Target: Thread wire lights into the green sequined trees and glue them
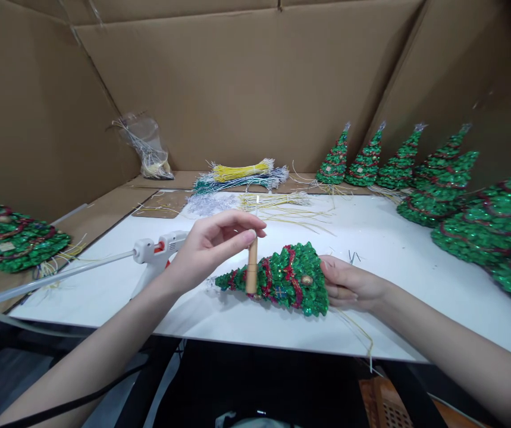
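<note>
A small green Christmas tree ornament (302, 279), with red garlands and a gold ball, lies on its side above the white board, its tip pointing left. Around its wide base end is my right hand (348, 284), fingers closed on it. My left hand (219, 241) pinches the top of a short tan wooden-looking stick (252, 270), whose lower end is at the tree's narrower part; whether it touches cannot be told. A thin yellow wire (362, 333) trails from near the base. Left of my left hand stands a white glue gun (154, 255) with a long clear glue stick.
Several finished-looking trees (364, 160) stand at the back right, larger ones (496, 220) nearer. Another tree (9, 232) is at left. Wire bundles (241, 172), a pile of clear pieces (213, 204) and a plastic bag (148, 148) lie toward the cardboard back wall (237, 89).
</note>
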The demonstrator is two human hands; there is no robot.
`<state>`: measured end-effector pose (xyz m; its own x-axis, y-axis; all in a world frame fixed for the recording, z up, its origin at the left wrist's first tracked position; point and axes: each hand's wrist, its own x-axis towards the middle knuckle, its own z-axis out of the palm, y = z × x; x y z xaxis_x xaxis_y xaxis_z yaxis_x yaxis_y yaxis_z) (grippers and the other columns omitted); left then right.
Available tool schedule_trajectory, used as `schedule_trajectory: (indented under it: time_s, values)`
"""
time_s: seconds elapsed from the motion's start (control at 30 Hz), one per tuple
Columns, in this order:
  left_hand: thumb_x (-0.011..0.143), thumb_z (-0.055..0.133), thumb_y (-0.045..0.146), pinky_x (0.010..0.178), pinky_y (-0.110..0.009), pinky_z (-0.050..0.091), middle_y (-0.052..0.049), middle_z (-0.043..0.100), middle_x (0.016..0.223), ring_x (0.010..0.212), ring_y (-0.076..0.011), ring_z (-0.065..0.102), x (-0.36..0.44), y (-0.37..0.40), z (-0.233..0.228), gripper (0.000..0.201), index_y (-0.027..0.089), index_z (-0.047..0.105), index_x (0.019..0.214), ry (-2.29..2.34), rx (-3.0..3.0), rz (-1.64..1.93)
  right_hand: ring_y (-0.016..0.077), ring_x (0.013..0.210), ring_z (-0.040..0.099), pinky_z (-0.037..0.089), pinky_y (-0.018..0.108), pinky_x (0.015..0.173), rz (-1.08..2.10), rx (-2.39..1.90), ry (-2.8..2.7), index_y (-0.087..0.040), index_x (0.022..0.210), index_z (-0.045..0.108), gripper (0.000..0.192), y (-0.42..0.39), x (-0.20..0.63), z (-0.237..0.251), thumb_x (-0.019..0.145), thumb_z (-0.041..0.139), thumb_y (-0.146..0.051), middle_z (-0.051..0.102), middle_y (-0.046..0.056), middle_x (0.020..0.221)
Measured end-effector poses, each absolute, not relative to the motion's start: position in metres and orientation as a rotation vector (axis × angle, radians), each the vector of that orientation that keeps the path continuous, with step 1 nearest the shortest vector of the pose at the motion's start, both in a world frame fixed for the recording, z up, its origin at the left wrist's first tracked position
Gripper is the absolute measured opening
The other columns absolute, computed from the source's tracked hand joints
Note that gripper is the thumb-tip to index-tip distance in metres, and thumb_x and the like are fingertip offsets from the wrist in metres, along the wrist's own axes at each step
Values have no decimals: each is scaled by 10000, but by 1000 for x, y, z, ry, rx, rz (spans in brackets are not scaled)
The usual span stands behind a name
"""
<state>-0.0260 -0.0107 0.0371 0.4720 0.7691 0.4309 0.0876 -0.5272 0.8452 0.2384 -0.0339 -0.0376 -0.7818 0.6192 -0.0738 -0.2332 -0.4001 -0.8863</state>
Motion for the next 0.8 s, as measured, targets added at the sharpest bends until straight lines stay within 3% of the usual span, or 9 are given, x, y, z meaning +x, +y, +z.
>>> schedule_trajectory:
  time_s: [0.2,0.37,0.6,0.8]
  values:
    - [799,748,266,805,-277,552,-52,734,981,895,-185,680,-33,-14,28,213,188,732,997,805,2016,1119,27,260,140,204,171,341,2151,-606,-1296,-166,778,524,454,-34,238,-41,827,629,-605,261,-152,309]
    - [748,794,312,745,-257,511,-42,728,921,791,-164,656,-42,-13,25,293,192,714,1002,802,2403,1118,22,239,108,99,155,275,2189,-554,-1295,-176,677,456,477,-34,236,-36,817,648,-590,251,-149,304]
    - [890,635,372,568,-252,339,7,600,687,605,-122,516,-50,-9,23,208,173,606,840,697,3135,881,19,228,108,111,140,257,2226,-481,-1270,-177,709,457,424,-34,235,-33,855,637,-532,282,-150,303]
    - [951,553,261,680,-245,403,-33,635,892,775,-136,572,-56,-14,30,90,173,567,938,619,3096,674,20,228,127,115,147,262,2215,-476,-1275,-185,657,415,460,-33,235,-34,849,640,-537,284,-143,298]
